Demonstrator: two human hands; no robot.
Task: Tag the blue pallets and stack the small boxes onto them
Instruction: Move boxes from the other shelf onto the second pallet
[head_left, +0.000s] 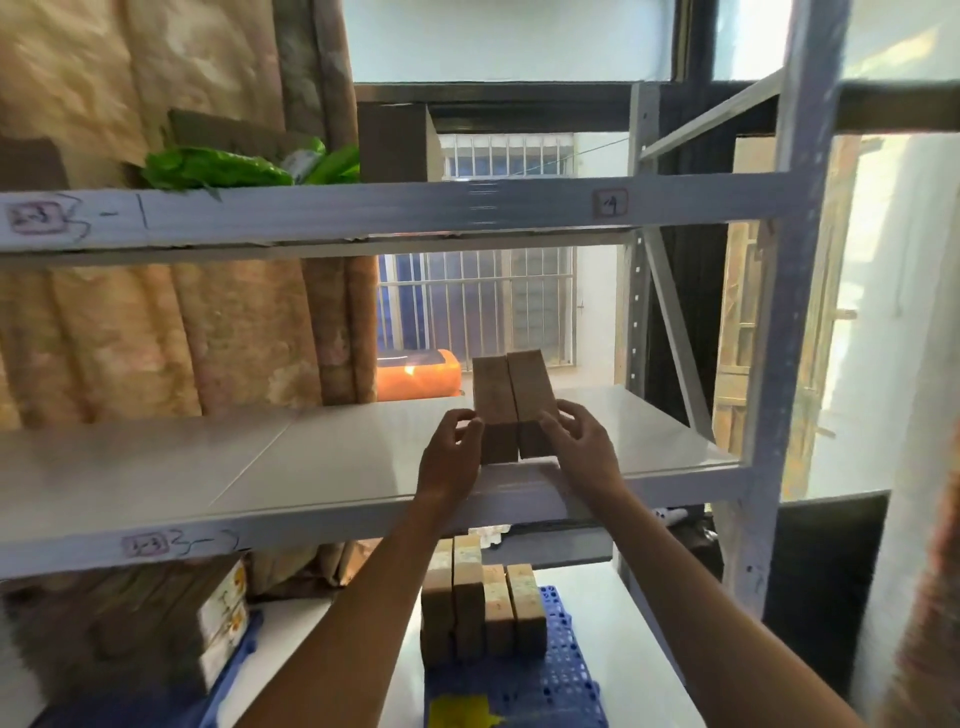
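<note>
Both bare forearms reach up and forward from the bottom of the view, converging toward twelve o'clock. The left hand sits at about eleven o'clock of centre, fingers curled and loosely parted, thumb raised. The right hand lies just beside it at one o'clock, fingers spread and bent inward, palm facing left. Neither hand is closed.
</note>
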